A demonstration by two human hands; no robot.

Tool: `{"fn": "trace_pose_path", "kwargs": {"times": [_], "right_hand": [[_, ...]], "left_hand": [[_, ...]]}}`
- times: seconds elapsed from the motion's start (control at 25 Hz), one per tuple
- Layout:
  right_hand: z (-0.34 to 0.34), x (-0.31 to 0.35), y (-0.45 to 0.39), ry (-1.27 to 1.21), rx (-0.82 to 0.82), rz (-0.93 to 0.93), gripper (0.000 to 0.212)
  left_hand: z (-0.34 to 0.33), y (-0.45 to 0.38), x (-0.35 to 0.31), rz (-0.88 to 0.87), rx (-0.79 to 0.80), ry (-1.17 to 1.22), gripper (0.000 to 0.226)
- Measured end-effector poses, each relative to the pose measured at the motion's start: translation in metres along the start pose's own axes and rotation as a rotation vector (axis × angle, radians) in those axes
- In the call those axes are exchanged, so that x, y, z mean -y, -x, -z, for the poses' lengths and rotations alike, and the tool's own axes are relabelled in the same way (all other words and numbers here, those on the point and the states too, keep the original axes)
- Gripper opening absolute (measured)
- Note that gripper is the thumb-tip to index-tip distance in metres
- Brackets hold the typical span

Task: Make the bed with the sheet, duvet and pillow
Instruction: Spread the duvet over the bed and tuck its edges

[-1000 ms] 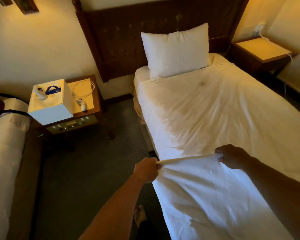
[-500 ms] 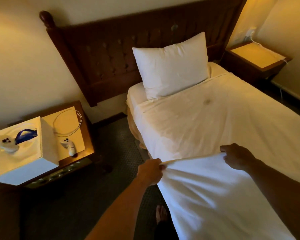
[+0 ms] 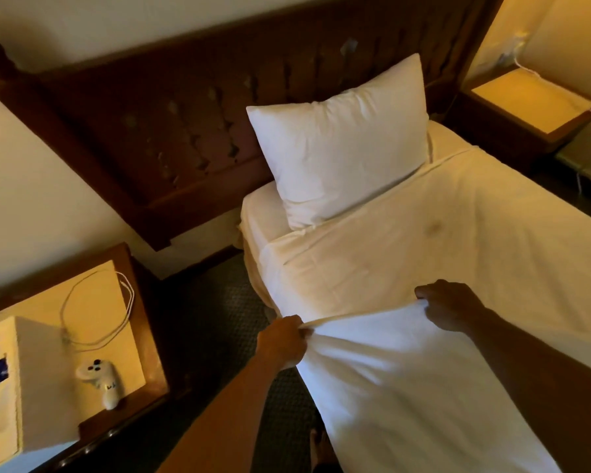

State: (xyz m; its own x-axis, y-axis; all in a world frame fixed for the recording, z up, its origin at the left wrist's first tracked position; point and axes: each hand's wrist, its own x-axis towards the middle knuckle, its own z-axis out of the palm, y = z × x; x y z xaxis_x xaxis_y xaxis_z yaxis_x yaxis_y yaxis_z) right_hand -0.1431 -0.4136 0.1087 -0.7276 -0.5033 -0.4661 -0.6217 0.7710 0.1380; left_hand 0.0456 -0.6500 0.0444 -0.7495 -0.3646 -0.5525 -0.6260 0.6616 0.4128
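A white pillow [image 3: 342,138] leans upright against the dark wooden headboard [image 3: 185,124]. A white sheet [image 3: 406,254] lies spread over the bed below the pillow. Across the near part of the bed lies a white duvet [image 3: 400,387], its top edge lifted and taut between my hands. My left hand [image 3: 282,341] grips that edge at the bed's left side. My right hand [image 3: 452,307] grips the same edge further in over the bed.
A nightstand [image 3: 116,336] stands left of the bed with a white box [image 3: 21,380], a white cable [image 3: 93,308] and a white controller [image 3: 99,378] on it. Another lit nightstand [image 3: 529,100] stands at the far right. Dark carpet [image 3: 209,308] lies between bed and left nightstand.
Both hands have carried the duvet's edge up the bed toward the pillow. My view has moved closer to the head of the bed, so the left nightstand sits lower in view.
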Motion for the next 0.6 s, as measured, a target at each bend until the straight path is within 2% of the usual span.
{"fn": "trace_pose_path", "kwargs": {"times": [0.36,0.6], "right_hand": [[0.04,0.056,-0.143,0.037,0.053,0.036,0.032],[0.053,0.131,-0.262,0.016,0.151,0.122,0.023]], "left_hand": [[0.066,-0.13,0.056,0.044,0.01,0.053,0.026],[0.103,-0.237,0.144,0.103,0.082,0.046,0.025]]}}
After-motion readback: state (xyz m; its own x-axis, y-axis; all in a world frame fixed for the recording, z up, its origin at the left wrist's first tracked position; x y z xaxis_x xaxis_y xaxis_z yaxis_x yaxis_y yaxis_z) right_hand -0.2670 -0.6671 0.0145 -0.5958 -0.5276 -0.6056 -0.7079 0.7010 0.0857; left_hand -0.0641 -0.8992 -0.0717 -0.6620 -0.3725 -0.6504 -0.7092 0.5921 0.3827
